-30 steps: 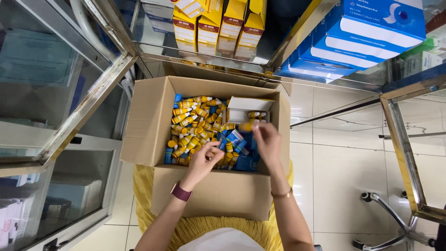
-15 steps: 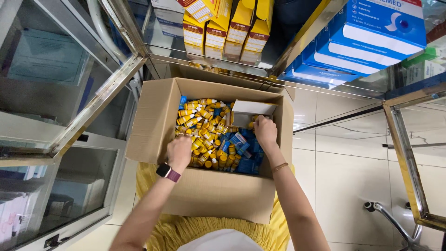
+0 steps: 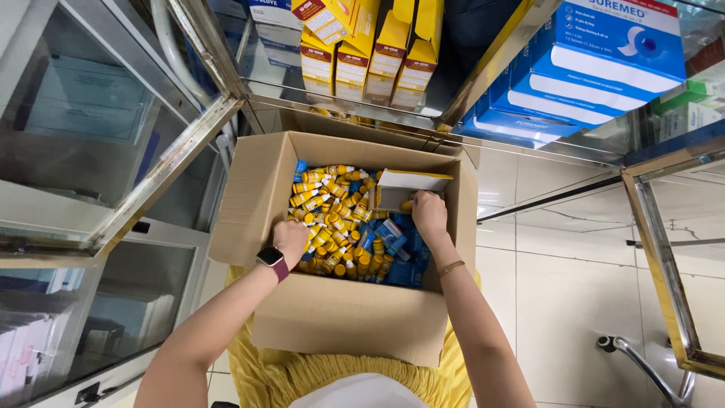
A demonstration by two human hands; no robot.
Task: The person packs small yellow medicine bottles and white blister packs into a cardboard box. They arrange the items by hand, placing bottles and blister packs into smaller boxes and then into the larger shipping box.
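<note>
Both hands inside open cardboard box [image 3: 264, 198] on lap. Left hand [image 3: 291, 238], watch on wrist, fingers curled down into heap of small yellow bottles [image 3: 330, 215]; grasp hidden, cannot tell. Right hand [image 3: 429, 214] curled at small white carton [image 3: 408, 189], above blue packets [image 3: 399, 249]. Yellow boxes [image 3: 377, 53] on glass shelf beyond.

I see my left hand [image 3: 291, 236] resting on small yellow bottles [image 3: 332, 208] heaped inside the open cardboard box [image 3: 347, 317] on my lap, while my right hand [image 3: 429, 213] touches a small white inner carton [image 3: 408, 185] above blue packets [image 3: 396, 249].
</note>
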